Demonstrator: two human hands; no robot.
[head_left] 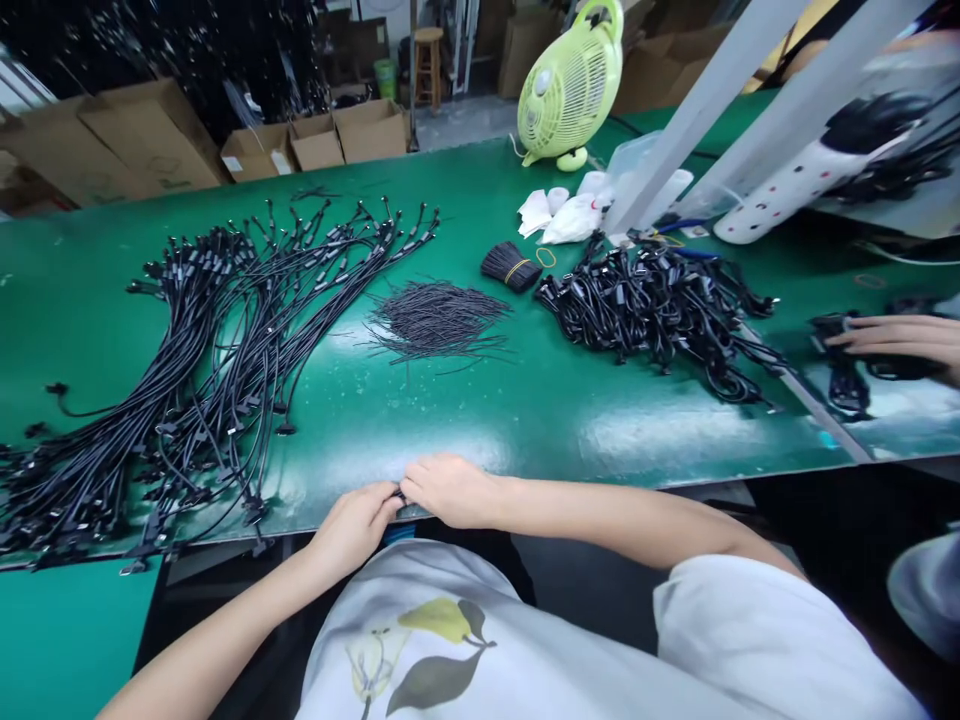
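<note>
My left hand (pixel 354 522) and my right hand (pixel 448 490) meet at the table's front edge, fingers pinched together. Between their fingertips shows a small dark bit of what looks like a black cable (pixel 400 493), mostly hidden by the fingers. Left of my hands lies a wide spread of long black cables (pixel 172 350) with connectors at both ends. Straight ahead is a loose pile of short black twist ties (pixel 439 318). Farther right, a heap of coiled, bundled black cables (pixel 652 305) rests on the green table (pixel 450 420).
A banded bundle of black ties (pixel 511 266) lies behind the loose pile. A green fan (pixel 570 90) stands at the back, near white crumpled packaging (pixel 574 218) and grey posts (pixel 705 110). At right, another person's hand (pixel 900 340) touches black cables. Cardboard boxes (pixel 150 140) stand beyond the table.
</note>
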